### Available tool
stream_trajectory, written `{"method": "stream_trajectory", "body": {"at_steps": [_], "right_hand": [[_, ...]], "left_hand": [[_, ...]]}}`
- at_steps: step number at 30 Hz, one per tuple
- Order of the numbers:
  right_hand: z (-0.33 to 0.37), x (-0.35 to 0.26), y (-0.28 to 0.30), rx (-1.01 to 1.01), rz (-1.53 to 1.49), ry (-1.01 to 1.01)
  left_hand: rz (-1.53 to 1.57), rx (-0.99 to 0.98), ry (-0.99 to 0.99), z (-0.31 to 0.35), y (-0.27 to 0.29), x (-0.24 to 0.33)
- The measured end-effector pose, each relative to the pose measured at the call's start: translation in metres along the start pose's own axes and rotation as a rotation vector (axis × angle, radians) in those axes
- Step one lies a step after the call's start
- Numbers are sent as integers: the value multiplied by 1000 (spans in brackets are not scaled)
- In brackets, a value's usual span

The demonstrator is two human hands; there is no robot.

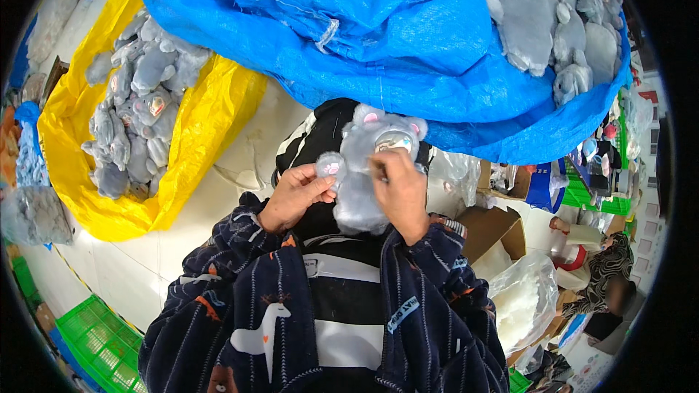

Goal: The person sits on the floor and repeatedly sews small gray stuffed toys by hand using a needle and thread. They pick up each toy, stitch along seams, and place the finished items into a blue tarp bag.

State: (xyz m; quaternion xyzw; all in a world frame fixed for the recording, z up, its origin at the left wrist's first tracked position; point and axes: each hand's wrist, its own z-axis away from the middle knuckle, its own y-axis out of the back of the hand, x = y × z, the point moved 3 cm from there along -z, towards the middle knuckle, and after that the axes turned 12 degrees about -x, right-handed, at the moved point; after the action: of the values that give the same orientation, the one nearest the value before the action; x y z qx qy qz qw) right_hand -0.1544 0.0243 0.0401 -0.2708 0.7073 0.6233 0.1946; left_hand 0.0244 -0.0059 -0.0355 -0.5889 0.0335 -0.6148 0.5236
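Head view, frame centre: left hand (295,195) pinches one paw of a grey plush toy (364,175), fingers closed on it; right hand (402,189) grips its head, beneath the blue sack (378,44)

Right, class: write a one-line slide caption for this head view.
Both hands hold a grey plush toy between a yellow sack and a blue sack.
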Motion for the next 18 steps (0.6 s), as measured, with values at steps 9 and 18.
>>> {"method": "stream_trajectory", "body": {"at_steps": [9, 18], "right_hand": [[-5, -25, -12, -118, 28, 97], [41, 13, 27, -118, -267, -219]], "left_hand": [[-251, -56, -80, -4, -4, 7], [-572, 200, -146, 6, 10, 25]]}}
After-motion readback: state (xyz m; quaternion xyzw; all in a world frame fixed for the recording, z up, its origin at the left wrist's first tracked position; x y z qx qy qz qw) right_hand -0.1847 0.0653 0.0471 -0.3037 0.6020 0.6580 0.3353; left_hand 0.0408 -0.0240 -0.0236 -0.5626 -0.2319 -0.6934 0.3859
